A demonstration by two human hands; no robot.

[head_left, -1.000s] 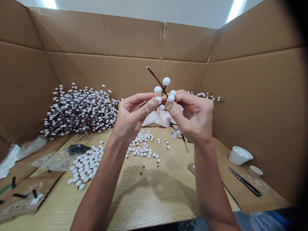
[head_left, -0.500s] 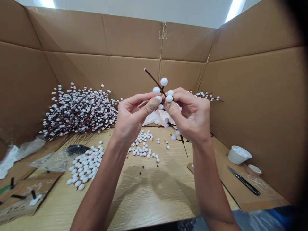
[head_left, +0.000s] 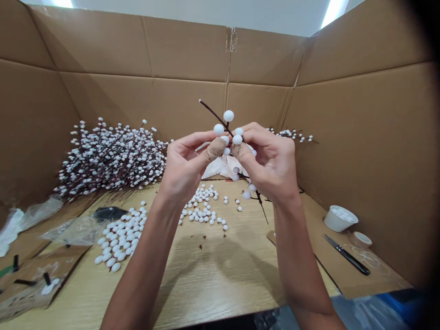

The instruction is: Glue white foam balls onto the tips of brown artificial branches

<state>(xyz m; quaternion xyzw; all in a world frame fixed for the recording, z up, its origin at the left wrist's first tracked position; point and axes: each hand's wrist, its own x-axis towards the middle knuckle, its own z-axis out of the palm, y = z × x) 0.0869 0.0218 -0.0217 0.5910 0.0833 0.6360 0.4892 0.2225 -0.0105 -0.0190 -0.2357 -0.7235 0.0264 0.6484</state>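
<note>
Left hand (head_left: 187, 160) and right hand (head_left: 267, 158), raised, pinch 1 white-berried branch (head_left: 237, 139).

I can steer low over the near middle of the pale wood-grain tabletop (head_left: 220, 277), but a dark brown white-balled twig (head_left: 237, 139) hangs farther in, loose round white balls (head_left: 117, 253) block the left, and tall brown cardboard walls (head_left: 185, 52) the back.

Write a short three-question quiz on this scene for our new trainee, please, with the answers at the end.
1. True or false: the left hand and right hand are both raised above the table, at a dark stem bearing white balls.

2. Which lies closest to the black-handled tool?
A) the big bundle of stems
B) the pale roll
C) the clear plastic bag

3. Fill in: the wrap on the left thumb is ____ in colour.

Key: 1. True. 2. B. 3. Tan.
</note>
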